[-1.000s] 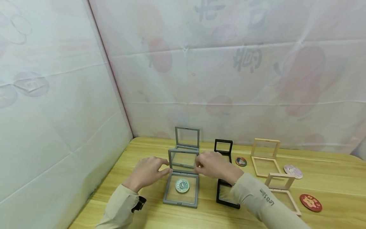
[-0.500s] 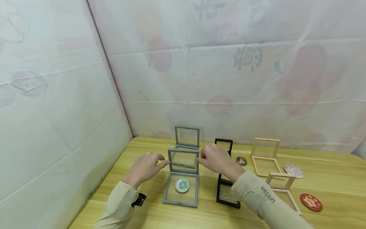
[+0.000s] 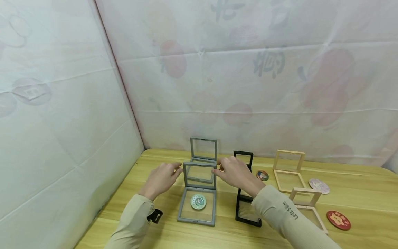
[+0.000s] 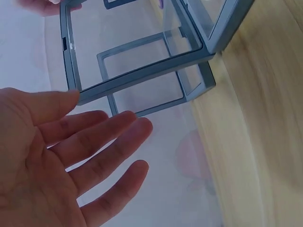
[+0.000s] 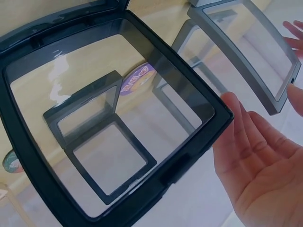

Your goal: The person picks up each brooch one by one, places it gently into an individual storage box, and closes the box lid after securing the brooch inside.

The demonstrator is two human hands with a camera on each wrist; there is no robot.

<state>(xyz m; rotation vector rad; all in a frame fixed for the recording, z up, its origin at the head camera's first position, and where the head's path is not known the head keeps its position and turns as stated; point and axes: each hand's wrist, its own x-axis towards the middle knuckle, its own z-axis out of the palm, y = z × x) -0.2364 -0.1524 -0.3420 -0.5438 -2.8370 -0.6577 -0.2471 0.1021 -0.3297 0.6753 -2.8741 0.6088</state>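
A grey hinged display frame [image 3: 196, 221] lies unfolded, its lid [image 4: 142, 75] standing upright with a clear film window. On the base film sits a round green badge [image 3: 198, 201] with a cartoon figure. My left hand [image 3: 162, 180] is at the lid's left side, fingers loosely extended and the thumb tip right at the lid's corner in the left wrist view. At the right side is my right hand [image 3: 236, 173], its fingers spread behind the lid and its thumb close to the lid's edge. Neither hand grips the frame.
Behind stands another grey frame [image 3: 203, 139]. Two black frames [image 3: 248, 222] are partly hidden by the right arm. Farther right are a yellow frame [image 3: 290, 151], a pale wooden-toned frame [image 3: 306, 190], and orange-blue [image 3: 262, 175], purple [image 3: 319, 186] and red [image 3: 338, 220] badges.
Both hands have moved up along the sides of the lid from near the hinge, and their fingers have loosened. The lid stays upright and the badge has not moved.
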